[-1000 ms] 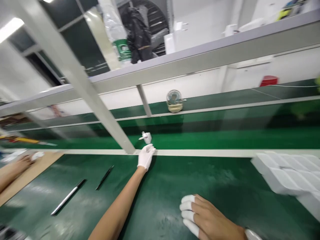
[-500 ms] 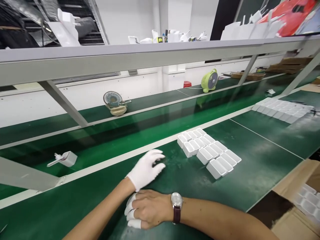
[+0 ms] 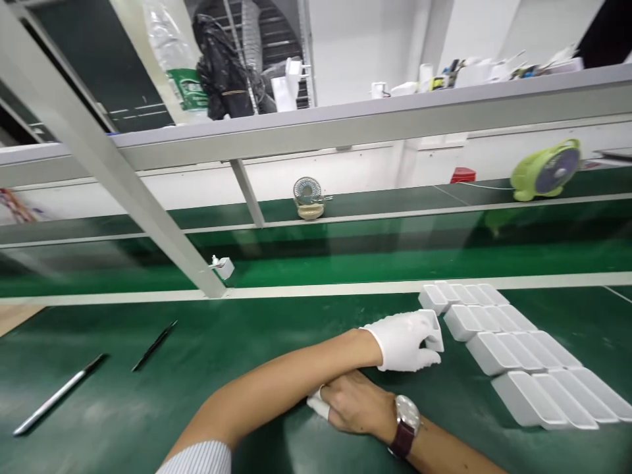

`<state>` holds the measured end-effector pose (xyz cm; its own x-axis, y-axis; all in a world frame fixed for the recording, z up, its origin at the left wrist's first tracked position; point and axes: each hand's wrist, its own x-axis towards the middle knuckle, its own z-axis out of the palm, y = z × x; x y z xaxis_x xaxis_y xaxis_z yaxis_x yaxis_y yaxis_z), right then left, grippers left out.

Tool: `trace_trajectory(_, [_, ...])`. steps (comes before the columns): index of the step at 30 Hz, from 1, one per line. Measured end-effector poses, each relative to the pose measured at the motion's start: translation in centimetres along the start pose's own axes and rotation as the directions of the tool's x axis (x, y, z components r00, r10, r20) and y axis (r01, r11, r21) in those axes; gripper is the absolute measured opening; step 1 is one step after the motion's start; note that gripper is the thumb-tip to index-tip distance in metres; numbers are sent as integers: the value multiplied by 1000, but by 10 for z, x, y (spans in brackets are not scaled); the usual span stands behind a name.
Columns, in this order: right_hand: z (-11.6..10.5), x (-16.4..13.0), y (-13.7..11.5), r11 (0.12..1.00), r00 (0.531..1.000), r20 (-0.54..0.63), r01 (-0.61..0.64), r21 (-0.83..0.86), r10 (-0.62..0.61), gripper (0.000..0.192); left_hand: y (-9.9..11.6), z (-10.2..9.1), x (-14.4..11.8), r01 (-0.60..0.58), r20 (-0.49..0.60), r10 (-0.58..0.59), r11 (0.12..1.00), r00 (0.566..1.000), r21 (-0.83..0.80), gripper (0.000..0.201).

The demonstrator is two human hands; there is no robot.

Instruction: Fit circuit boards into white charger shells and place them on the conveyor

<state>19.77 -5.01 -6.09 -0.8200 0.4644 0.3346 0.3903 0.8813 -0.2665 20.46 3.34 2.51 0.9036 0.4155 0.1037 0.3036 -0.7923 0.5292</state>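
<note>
My left hand (image 3: 402, 341), in a white glove, reaches out over the green table and grips a small white plastic box (image 3: 435, 329) between thumb and fingers. Just to its right, similar open-topped white boxes (image 3: 498, 354) stand in several slanted rows. My right hand (image 3: 353, 403), with a watch at the wrist and white covers on its fingertips, is under my left forearm. Its fingers are curled and mostly hidden by that forearm, so anything inside them does not show.
On the green tabletop (image 3: 247, 342) at left lie a silver pen-like tool (image 3: 59, 403) and a black one (image 3: 155, 345). A slanted frame post (image 3: 158, 230) meets the table edge. Beyond stand a small fan (image 3: 309, 196), a green fan (image 3: 546, 171) and a small white container (image 3: 225, 268).
The view has swung left. My left hand has moved right across my right hand towards the rows and now holds a white box. My right hand is now partly covered by my left forearm.
</note>
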Motion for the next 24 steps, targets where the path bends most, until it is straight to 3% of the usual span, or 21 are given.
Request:
trace_trajectory(2, [1,-1,-1,1000,1000,-12,13,28,-12,20,-7,-14,-31,-7,-138,6,1000,990,-6,10])
trace_trajectory(4, [0,-1,-2,998,998,-53,38,54,-36,17,-21,-27,-69,107,-300,-94,994,949,27,12])
trace_trajectory(6, [-3,0,-3,995,992,-111,70,71,-62,15,-39,-37,-110,364,-500,-287,930,817,60,21])
trace_trajectory(7, [-4,0,-3,993,988,-137,86,77,-75,14,-49,-41,-130,433,-547,-334,900,767,58,26])
trace_trajectory(10, [-9,3,-6,989,979,-178,117,92,-99,13,-74,-48,-182,549,-654,-389,834,649,49,36])
trace_trajectory(12, [-11,5,-8,988,977,-187,123,97,-103,13,-84,-47,-206,575,-705,-377,816,601,53,36])
trace_trajectory(18, [-7,10,-2,1000,971,-237,-12,1,12,28,-88,-24,-230,563,-797,-308,825,519,48,19])
trace_trajectory(21, [-5,10,6,994,967,-239,-103,-24,94,28,-87,-12,-231,556,-795,-310,830,521,40,14])
trace_trajectory(24, [-8,11,12,993,976,-188,-115,-17,109,25,-85,-8,-232,543,-778,-317,839,542,37,22])
